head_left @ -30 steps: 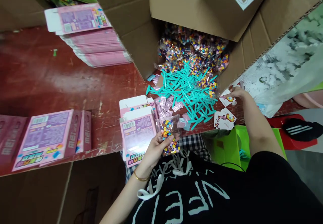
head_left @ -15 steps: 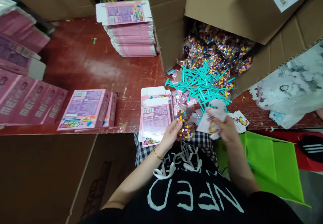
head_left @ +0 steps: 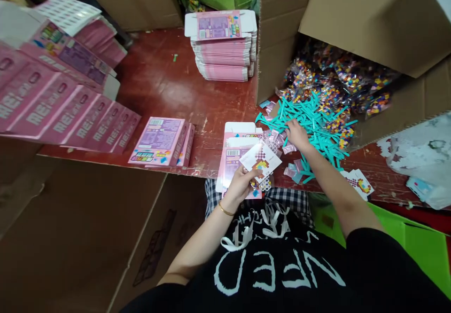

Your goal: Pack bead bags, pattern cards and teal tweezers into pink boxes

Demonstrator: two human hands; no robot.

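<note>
My left hand (head_left: 240, 184) is closed on a square white card (head_left: 261, 160) printed with a coloured pixel pattern. Beneath that card, white grid pieces (head_left: 267, 183) and a little of a bag of coloured beads stick out. My right hand (head_left: 298, 135) reaches over a heap of teal plastic sticks (head_left: 317, 111), its thumb and fingers apart at the left edge of the heap. Small pink sachets (head_left: 290, 149) lie just by its fingertips. Under my left hand, flat pink boxes (head_left: 230, 162) rest at the table edge.
Bags of coloured beads (head_left: 338, 73) spill from a tipped cardboard box (head_left: 366, 21). A stack of flat pink boxes (head_left: 223, 59) stands at the back. Filled-out pink boxes (head_left: 70, 111) line the left, with others (head_left: 158, 141) nearer. More printed cards (head_left: 357, 183) lie right.
My right hand has left the card and moved up to the teal heap. The card is now in my left hand, over the bead bag. The view has shifted left.
</note>
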